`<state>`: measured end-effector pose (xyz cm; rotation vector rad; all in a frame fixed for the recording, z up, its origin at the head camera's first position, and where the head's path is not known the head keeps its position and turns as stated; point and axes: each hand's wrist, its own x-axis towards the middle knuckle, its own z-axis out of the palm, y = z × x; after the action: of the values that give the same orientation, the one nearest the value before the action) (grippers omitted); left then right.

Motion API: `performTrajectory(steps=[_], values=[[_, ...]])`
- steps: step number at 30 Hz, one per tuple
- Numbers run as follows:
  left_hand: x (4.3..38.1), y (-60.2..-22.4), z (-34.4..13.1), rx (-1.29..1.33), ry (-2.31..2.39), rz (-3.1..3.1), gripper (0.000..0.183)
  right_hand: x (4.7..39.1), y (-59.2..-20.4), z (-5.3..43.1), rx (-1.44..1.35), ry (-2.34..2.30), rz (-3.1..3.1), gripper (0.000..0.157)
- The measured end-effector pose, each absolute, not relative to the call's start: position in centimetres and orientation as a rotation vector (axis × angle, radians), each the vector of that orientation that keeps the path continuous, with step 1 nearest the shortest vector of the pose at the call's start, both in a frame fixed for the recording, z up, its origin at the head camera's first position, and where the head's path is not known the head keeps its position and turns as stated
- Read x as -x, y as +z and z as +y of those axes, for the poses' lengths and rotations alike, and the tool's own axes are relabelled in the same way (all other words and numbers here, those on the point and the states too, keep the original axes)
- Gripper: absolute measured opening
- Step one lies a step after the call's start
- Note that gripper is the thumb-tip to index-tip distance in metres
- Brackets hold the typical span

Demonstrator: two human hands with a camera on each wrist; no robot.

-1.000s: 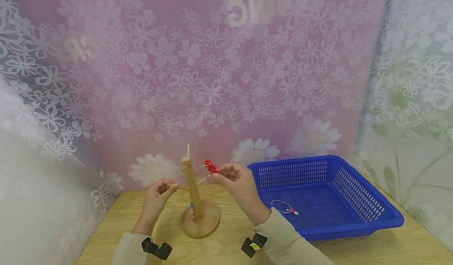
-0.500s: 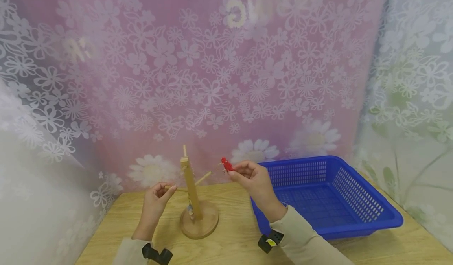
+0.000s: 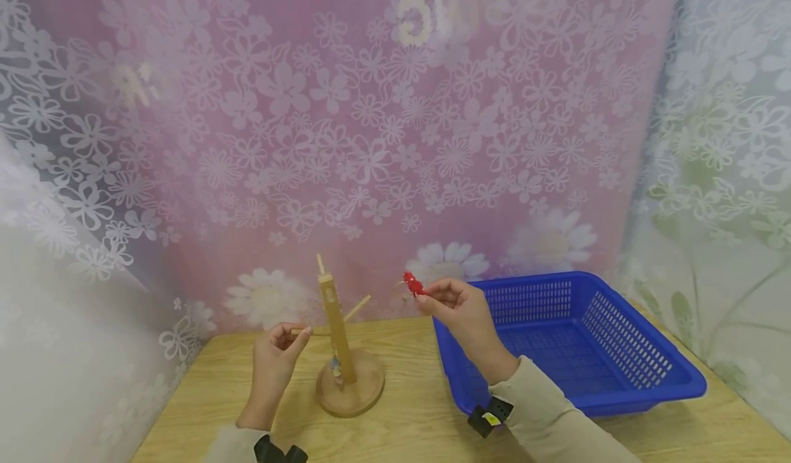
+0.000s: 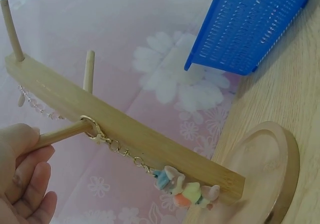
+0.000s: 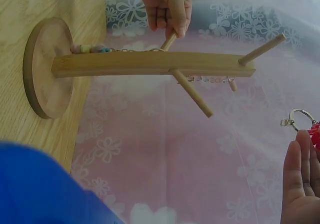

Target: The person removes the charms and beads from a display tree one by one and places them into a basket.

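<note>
My left hand (image 3: 276, 363) pinches one peg (image 4: 65, 134) of the wooden stand (image 3: 337, 329), which rises upright from a round base (image 3: 364, 384). Looped on that peg by its gold clasp is a keychain (image 4: 185, 189) with small pastel charms, hanging along the post. A clear beaded strand (image 4: 40, 106) hangs on another peg, on the far side. Right of the stand, my right hand (image 3: 466, 319) pinches a small red figure keychain (image 3: 413, 284) in the air. Its metal ring (image 5: 300, 115) shows in the right wrist view. Another peg (image 3: 358, 308), bare, points toward that hand.
A blue plastic basket (image 3: 670, 389) stands on the wooden table (image 3: 414, 394) at the right, partly behind my right hand and sleeve. A pink floral curtain (image 3: 395, 140) hangs behind the table, and a pale one (image 3: 729, 174) at the right.
My right hand has moved right, away from the stand's peg, carrying the red keychain. My forearm now covers the pink bracelet seen earlier in the basket. The left hand stays on its peg.
</note>
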<state>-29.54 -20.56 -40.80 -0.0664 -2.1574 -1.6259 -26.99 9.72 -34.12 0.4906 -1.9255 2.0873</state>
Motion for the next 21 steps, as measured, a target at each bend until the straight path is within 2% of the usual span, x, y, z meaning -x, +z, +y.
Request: performTrajectory(steps=[10, 21], values=[[29.6, -41.0, -20.3, 0.027, -1.599, -2.157, 0.017, 27.3, -34.6, 12.0, -0.418, 2.000, -2.036, 0.028], [28.2, -41.1, -19.2, 0.059, -1.534, -2.119, 0.015, 27.5, -34.8, 13.7, -0.448, 1.998, -2.027, 0.031]])
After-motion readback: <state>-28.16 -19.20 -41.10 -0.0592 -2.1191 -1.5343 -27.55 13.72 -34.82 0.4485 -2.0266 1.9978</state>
